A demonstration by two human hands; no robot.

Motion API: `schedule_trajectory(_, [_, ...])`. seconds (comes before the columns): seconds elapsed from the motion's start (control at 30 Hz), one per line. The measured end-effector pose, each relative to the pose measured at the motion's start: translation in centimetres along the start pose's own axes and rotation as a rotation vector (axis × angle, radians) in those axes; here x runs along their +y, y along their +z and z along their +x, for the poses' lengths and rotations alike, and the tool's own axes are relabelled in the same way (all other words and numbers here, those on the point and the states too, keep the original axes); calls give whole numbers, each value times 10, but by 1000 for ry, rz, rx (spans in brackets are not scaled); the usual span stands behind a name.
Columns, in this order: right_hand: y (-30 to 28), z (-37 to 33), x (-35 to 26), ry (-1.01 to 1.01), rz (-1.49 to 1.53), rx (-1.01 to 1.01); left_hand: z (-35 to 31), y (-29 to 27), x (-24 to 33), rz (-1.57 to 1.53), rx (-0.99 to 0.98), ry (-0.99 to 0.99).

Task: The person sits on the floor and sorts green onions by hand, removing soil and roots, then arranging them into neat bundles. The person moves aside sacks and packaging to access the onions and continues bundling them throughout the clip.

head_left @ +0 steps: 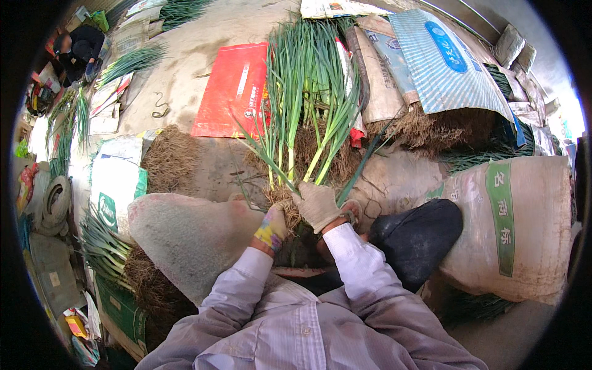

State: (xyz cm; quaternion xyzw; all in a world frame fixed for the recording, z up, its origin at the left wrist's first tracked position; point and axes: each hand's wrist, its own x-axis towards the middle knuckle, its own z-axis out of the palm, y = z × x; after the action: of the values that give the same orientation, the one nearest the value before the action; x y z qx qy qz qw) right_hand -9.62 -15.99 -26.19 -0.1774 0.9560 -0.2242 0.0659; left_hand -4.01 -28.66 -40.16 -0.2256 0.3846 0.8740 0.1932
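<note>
Several green onions (291, 161) stand upright between my knees, their pale stems low and their green leaves fanning away from me. My right hand (317, 206), in a whitish glove, is closed around the base of the stems. Just left of it and lower, my left hand (272, 227), in a glove with a yellow and purple patterned cuff, grips the brown roots (290, 209). The fingertips of both hands are partly hidden. Right beyond them lies a large pile of green onions (311, 68), roots toward me.
A red sack (229, 92) lies left of the pile. Blue-striped sacking (453, 65) covers rooted bundles (441, 128) at right. A large beige sack (536, 216) is by my right knee, a root bundle (169, 159) beyond my left. Another person (80, 49) sits far left.
</note>
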Motion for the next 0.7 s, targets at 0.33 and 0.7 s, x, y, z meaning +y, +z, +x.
schedule_trajectory(0.33, [-3, -1, -32, -166, 232, -8, -10, 27, 12, -14, 270, 88])
schedule_trajectory(0.7, [12, 50, 79, 512, 1084, 179, -9, 37, 17, 37, 156, 208])
